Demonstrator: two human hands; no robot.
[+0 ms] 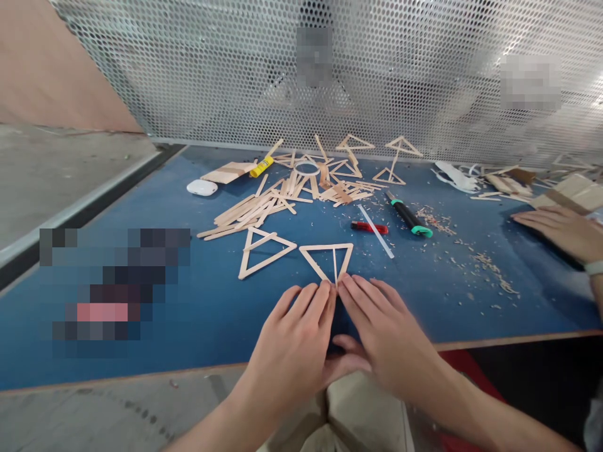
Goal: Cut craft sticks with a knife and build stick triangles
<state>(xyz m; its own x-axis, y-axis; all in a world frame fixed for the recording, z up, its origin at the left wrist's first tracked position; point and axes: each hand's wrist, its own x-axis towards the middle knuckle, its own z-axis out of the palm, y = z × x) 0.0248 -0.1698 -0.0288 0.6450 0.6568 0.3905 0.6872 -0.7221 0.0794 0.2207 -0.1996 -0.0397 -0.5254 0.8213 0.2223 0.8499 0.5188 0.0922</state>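
- The fingertips of the left hand (292, 345) and right hand (384, 342) were pressed flat, fingers extended and gripping nothing, on the lower point of a pale wooden craft-stick triangle (328, 260) at frame centre.
- A second stick triangle (261, 251) lay just to its left.
- Uneven pressure could probably have skewed or split the corner joint.
- A co-worker's hand (560, 229) rested at the right edge.

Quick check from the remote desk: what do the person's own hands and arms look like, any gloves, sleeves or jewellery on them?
Both are bare. The left hand and the right hand have no gloves and no visible rings, with short nails. Both forearms are uncovered as far as the picture's edge, with no sleeve, watch or band showing. The pale wristband at the right edge belongs to another person's hand.
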